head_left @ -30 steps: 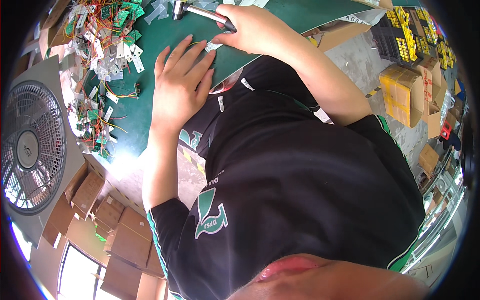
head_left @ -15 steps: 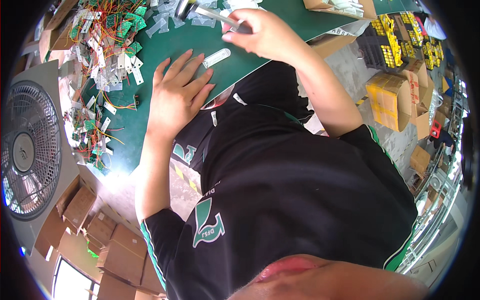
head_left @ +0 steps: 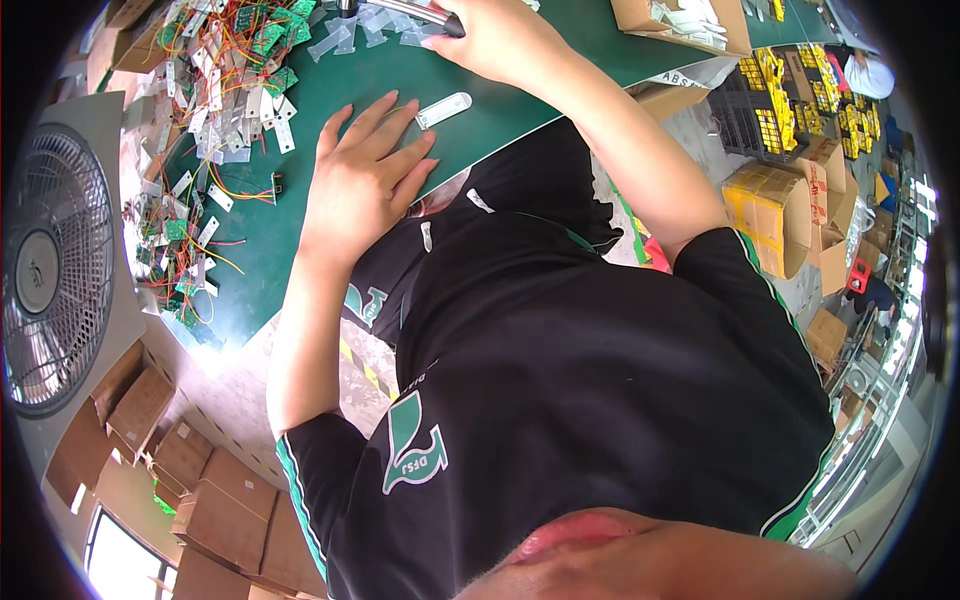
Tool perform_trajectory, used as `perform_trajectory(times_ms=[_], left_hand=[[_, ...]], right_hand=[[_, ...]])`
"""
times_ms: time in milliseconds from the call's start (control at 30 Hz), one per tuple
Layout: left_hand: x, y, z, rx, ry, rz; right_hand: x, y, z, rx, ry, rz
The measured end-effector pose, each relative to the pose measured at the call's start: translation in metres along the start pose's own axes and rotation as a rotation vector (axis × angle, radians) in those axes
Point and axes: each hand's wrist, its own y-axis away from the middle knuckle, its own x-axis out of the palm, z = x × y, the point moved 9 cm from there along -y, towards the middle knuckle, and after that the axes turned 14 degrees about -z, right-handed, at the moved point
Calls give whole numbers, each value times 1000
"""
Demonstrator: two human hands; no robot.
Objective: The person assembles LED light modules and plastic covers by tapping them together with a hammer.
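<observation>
My left hand (head_left: 365, 185) lies flat on the green table, fingers spread. Just past its fingertips is a small white rounded strip (head_left: 443, 111), flat on the tabletop. Farther off, near the upper edge, my right hand (head_left: 505, 42) is closed round the dark grip of a hammer (head_left: 415, 11). The hammer's shaft points left, and its dark head is partly cut off by the top of the picture. Beneath and around the hammer lie several clear plastic pieces (head_left: 372, 25). Whether the hammer touches them I cannot tell.
Green circuit boards with red and yellow wires (head_left: 225, 100) are heaped along the table's left side. A grey fan (head_left: 50, 270) stands at far left. An open carton with white parts (head_left: 690, 25) is at upper right; cardboard boxes (head_left: 770, 215) and yellow-black crates (head_left: 765, 105) stand beyond.
My right hand has moved farther away and slightly left with the hammer. My left hand stays on the table, spread beside the white strip. The whole view has shifted a little.
</observation>
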Motion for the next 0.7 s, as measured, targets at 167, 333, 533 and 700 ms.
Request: perform_trajectory(times_ms=[167,333,533,700], left_hand=[[0,2,1,-8,-2,-18],[1,4,3,-21,6,-32],[0,5,4,-20,16,-46],[0,7,6,-18,10,-55]], right_hand=[[9,-8,1,-43,98,86],[6,-5,7,-58,121,88],[7,38,12,-189,81,-44],[16,71,28,-126,-154,124]])
